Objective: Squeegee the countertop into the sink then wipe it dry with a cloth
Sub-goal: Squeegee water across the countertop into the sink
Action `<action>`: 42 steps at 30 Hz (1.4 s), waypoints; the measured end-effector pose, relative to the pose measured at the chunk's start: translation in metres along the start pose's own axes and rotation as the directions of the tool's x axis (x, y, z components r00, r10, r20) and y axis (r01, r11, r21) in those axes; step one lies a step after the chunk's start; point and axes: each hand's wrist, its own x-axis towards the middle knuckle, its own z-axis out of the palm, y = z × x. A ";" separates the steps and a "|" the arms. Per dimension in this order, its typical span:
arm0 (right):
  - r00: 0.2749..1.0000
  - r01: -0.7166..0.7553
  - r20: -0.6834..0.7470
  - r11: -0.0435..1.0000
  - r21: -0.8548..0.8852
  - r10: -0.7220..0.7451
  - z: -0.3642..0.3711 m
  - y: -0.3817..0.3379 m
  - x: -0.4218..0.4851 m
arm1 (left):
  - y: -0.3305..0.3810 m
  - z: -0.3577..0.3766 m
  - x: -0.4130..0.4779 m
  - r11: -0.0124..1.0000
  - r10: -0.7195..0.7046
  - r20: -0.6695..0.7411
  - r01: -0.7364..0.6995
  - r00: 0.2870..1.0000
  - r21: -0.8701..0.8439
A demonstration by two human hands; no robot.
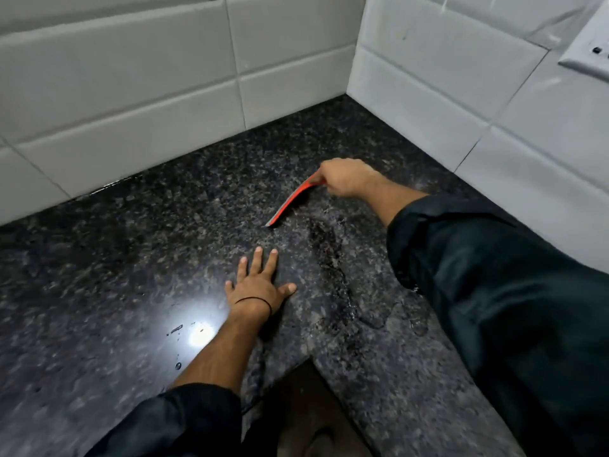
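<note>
A dark speckled granite countertop (131, 258) fills an inside corner between two tiled walls. My right hand (346, 178) grips a red squeegee (291, 201) near the corner, its grey blade edge resting on the stone and slanting down to the left. A dark streak of water (329, 258) runs along the counter from below the blade toward the front edge. My left hand (260, 285) lies flat on the counter, fingers spread, holding nothing, a thin black band at its wrist. No sink and no cloth are in view.
White tiled walls (131, 94) rise behind and to the right of the corner. A white switch plate (590, 51) sits on the right wall. The counter's inner front corner (309, 357) opens onto the floor below, where a foot shows. A lamp glare lies by my left forearm.
</note>
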 end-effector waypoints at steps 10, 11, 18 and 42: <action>0.996 -0.004 0.092 0.994 -0.108 0.014 0.029 0.073 -0.115 | 0.001 0.000 -0.002 1.000 -0.005 -0.023 0.005 1.000 0.016; 0.994 -0.026 0.102 0.993 -0.118 0.038 0.033 0.085 -0.132 | 0.002 0.000 -0.003 1.000 -0.006 -0.026 0.006 1.000 0.020; 0.965 -0.151 0.177 0.961 -0.232 0.194 0.052 0.152 -0.249 | 0.001 0.000 -0.004 1.000 0.003 -0.037 -0.002 0.999 0.026; 0.951 0.307 0.017 0.940 -0.150 -0.308 0.077 -0.028 -0.159 | -0.046 0.014 -0.036 1.000 -0.014 -0.028 0.013 1.000 -0.019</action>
